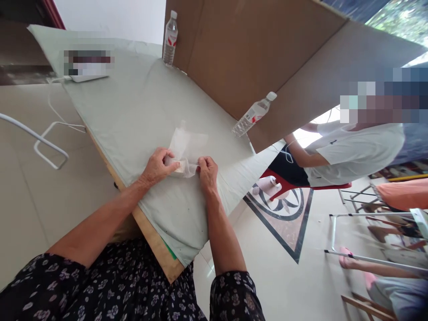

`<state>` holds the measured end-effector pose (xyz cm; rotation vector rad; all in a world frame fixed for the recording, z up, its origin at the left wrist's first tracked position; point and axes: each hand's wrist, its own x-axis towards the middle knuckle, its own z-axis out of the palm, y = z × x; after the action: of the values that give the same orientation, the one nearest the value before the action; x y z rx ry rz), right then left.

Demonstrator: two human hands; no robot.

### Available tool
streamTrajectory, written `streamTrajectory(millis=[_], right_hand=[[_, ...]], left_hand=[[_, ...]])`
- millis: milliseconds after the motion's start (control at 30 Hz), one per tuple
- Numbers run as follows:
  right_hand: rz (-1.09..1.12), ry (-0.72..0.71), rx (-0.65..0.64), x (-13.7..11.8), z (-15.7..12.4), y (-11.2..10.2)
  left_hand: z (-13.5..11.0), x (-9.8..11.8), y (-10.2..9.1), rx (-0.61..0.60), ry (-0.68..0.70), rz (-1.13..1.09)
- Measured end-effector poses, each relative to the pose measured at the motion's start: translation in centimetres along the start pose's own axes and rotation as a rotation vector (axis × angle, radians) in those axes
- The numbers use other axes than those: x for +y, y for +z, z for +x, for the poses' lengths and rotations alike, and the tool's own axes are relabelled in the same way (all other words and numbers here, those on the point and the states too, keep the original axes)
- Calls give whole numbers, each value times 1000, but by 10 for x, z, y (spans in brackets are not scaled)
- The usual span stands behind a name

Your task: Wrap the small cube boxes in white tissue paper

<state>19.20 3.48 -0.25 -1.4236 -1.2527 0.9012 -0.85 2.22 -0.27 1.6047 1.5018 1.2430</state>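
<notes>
A thin, see-through whitish plastic bag (182,145) lies on the cloth-covered table (133,102), crumpled at its near end. My left hand (158,167) grips the near left part of it, thumb on top. Under that thumb a small pale beige piece (180,166) shows through the plastic; its kind I cannot make out. My right hand (207,171) pinches the bag's right edge between thumb and curled fingers, so the near part is stretched between both hands. The far end of the bag lies loose and flat on the cloth.
Tall cardboard panels (234,58) stand along the far side. Beside them are an upright water bottle (170,42) and a tilted one (256,116). A white device with a cable (90,73) sits at the far left corner. A person in a white shirt (364,151) sits to the right.
</notes>
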Motion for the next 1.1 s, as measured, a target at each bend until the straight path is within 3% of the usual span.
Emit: streamTrajectory(millis=[200, 367, 567, 667, 733, 800, 900, 967, 1100], right_hand=[[-128, -74, 99, 5, -4, -9], [-349, -55, 229, 7, 2, -16], [-536, -34, 197, 11, 6, -16], [-505, -50, 216, 9, 6, -17], [-441, -88, 249, 4, 3, -18], [-352, -164, 235, -3, -4, -17], [-254, -253, 100, -14, -14, -11], [-275, -225, 5, -18, -18, -7], [-301, -197, -177, -21, -26, -11]], left_hand=[[9, -10, -8, 156, -7, 88], [13, -15, -19, 325, -61, 300], [17, -17, -26, 262, -185, 497], [11, -11, -34, 318, -125, 470], [3, 0, -40, 337, 14, 436], [-5, 13, -44, 238, 207, 402], [-4, 33, -41, 19, 414, 379], [5, 41, -35, -112, 412, 383], [21, 46, -33, -377, 192, 408]])
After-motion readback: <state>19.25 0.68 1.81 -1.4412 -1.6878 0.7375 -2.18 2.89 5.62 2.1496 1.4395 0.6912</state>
